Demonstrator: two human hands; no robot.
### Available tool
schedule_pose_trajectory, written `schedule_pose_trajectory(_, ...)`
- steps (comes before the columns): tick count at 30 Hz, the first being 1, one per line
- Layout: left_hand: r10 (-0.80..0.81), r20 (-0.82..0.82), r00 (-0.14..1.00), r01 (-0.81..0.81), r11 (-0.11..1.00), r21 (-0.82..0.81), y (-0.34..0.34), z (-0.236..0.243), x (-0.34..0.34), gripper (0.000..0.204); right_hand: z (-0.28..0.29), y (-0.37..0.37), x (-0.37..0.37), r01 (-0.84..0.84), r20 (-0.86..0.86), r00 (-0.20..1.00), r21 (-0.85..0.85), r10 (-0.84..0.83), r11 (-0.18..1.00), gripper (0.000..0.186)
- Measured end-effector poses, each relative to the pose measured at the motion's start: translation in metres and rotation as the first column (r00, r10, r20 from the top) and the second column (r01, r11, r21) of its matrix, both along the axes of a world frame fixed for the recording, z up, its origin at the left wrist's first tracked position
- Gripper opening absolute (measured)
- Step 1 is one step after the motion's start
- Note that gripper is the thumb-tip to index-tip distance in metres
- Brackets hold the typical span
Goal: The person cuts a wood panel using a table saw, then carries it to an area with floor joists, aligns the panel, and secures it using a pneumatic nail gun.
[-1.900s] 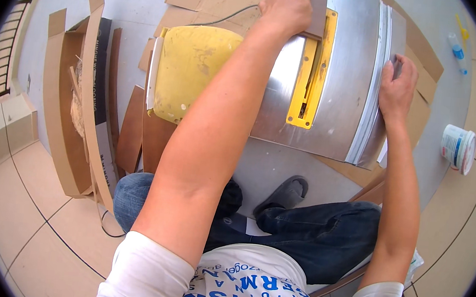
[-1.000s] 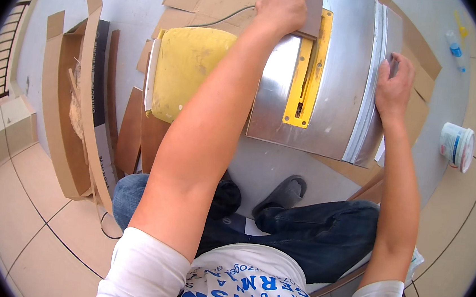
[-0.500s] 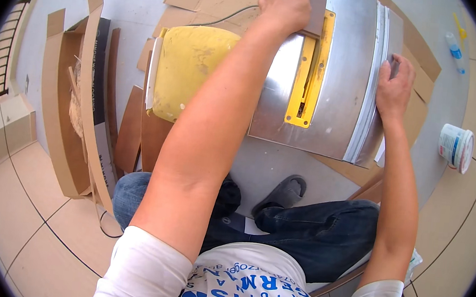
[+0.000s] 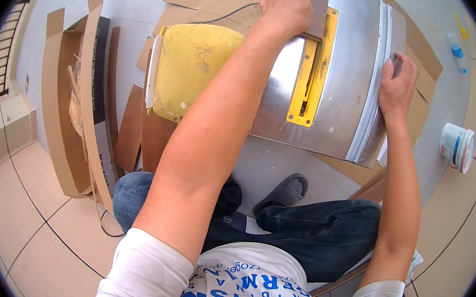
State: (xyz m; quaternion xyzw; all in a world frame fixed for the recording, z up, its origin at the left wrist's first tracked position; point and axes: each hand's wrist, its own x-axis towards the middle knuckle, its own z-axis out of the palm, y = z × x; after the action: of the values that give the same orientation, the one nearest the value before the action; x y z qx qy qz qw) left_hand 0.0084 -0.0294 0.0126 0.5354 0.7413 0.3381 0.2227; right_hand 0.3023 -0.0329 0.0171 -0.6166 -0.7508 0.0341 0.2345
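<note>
A table saw with a bare metal top (image 4: 341, 95) stands in front of me, its yellow slotted insert (image 4: 304, 98) running away from me. At the far edge of the view my left hand (image 4: 287, 10) is closed on the left side of a brown board (image 4: 318, 17), which lies over the far part of the insert. The board's far end is out of view. My right hand (image 4: 397, 89) curls round the saw's right edge, beside the light metal rail (image 4: 373, 75); its fingertips are partly hidden.
The saw's scuffed yellow housing (image 4: 191, 71) sticks out left, with a cable (image 4: 227, 17) behind. Brown planks (image 4: 129, 127) and a long open carton (image 4: 63, 105) lie farther left. Flattened cardboard (image 4: 425, 74) is under the saw. A white tub (image 4: 456, 148) and bottle (image 4: 456, 51) are right.
My left hand and the brown board have come very slightly nearer along the insert. My right hand keeps its place on the saw's edge. The whole view has shifted a little.
</note>
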Motion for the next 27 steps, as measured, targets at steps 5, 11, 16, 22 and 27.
schedule_pose_trajectory(5, -0.013, -0.012, 1.000, 0.014, 0.999, 0.036, 0.000, -0.005, -0.002, 0.054, 0.001, -0.001, -0.001, 0.008, 0.007, 1.000, -0.008, -0.008, 1.000, 0.039)
schedule_pose_trajectory(11, -0.001, 0.010, 1.000, 0.001, 1.000, 0.014, -0.008, 0.000, 0.001, 0.054, 0.001, -0.001, -0.002, 0.010, 0.008, 1.000, -0.013, -0.010, 1.000, 0.039)
schedule_pose_trajectory(16, 0.014, 0.023, 1.000, -0.013, 0.999, -0.031, -0.014, 0.006, 0.003, 0.054, 0.001, -0.001, 0.000, -0.003, 0.017, 1.000, 0.002, 0.003, 1.000, 0.039)
schedule_pose_trajectory(22, 0.002, 0.014, 1.000, -0.002, 1.000, -0.021, -0.023, 0.011, 0.004, 0.054, 0.001, 0.000, -0.001, 0.001, 0.021, 1.000, 0.000, -0.001, 1.000, 0.039)
schedule_pose_trajectory(27, 0.008, 0.007, 1.000, -0.008, 1.000, -0.018, -0.033, 0.020, 0.009, 0.053, 0.001, -0.001, 0.000, 0.009, 0.022, 1.000, -0.004, -0.009, 1.000, 0.040)
